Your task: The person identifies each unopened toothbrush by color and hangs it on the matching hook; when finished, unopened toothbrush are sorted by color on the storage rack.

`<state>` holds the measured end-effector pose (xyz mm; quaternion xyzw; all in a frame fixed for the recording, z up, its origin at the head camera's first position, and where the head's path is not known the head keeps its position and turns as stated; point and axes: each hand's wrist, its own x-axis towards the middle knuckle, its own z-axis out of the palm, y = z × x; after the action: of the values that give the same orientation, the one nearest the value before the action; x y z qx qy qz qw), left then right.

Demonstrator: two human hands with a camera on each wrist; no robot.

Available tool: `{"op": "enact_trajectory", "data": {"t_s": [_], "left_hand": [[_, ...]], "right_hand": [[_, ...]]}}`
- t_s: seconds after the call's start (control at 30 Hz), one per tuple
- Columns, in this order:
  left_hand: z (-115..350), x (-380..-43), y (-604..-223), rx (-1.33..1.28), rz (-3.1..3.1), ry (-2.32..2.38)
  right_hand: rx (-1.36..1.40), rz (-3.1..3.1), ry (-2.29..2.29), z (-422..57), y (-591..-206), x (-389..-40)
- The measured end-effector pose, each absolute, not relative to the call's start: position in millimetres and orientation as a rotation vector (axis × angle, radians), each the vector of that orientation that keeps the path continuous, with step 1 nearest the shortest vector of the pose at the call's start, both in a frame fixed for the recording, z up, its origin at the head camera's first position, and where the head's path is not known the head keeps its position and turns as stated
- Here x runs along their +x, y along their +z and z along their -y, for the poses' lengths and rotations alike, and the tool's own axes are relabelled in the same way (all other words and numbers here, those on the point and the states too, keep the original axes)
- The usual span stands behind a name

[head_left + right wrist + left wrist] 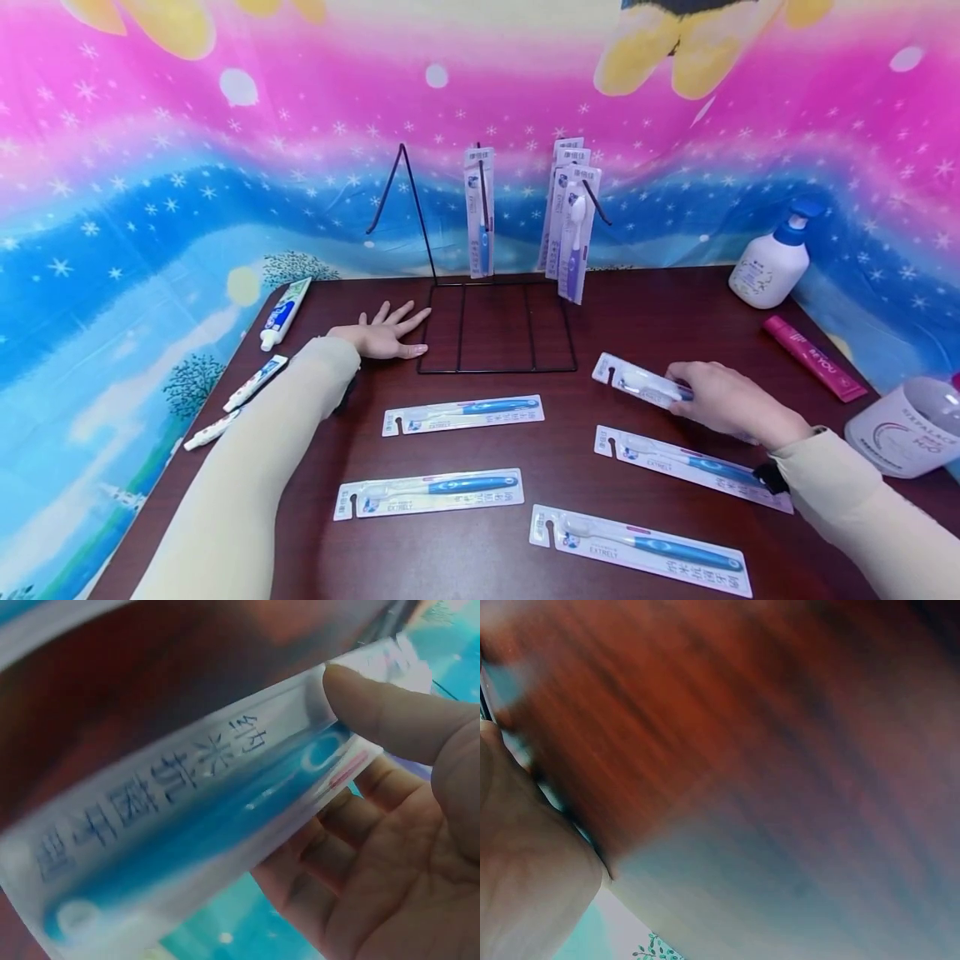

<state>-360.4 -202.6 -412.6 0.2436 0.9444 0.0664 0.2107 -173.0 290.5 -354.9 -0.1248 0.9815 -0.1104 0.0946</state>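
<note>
My right hand [727, 400] grips a packaged toothbrush [202, 810] with a blue handle, thumb on one face and fingers behind it. In the head view the pack's hook-hole end points left, toward the wire rack. My left hand [386, 333] rests on the table with fingers spread, its fingertips beside the left edge of the black wire display rack [495, 369]. On the rack's middle hook hangs a blue toothbrush pack [481, 217]; purple toothbrush packs [579, 237] hang on the right hook. The left hook [382, 196] bears no pack. The left wrist view is mostly blurred table.
Several blue toothbrush packs [465, 414] lie across the front of the brown table [420, 558]. Toothpaste tubes [285, 312] line the left edge. At right are a white pump bottle [772, 262], a red tube [813, 358] and a white jar [903, 429]. A printed cloth hangs behind.
</note>
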Motion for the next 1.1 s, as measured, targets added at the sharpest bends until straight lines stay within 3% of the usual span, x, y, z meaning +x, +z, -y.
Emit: {"op": "enact_trajectory", "data": {"t_s": [0.4, 0.73, 1.1], "left_hand": [[203.9, -364.2, -416.1, 0.652, -2.621, 0.177], [209.5, -375.5, -428.6, 0.676, -2.597, 0.263], [202.5, -360.0, -410.2, 0.671, -2.614, 0.186]], "right_hand": [[-0.515, -3.098, -0.635, -241.4, -302.0, -176.0], [-0.546, -2.987, -1.032, -182.9, -283.4, -194.1], [-0.664, -2.931, -1.259, -128.2, -267.0, -209.3]]}}
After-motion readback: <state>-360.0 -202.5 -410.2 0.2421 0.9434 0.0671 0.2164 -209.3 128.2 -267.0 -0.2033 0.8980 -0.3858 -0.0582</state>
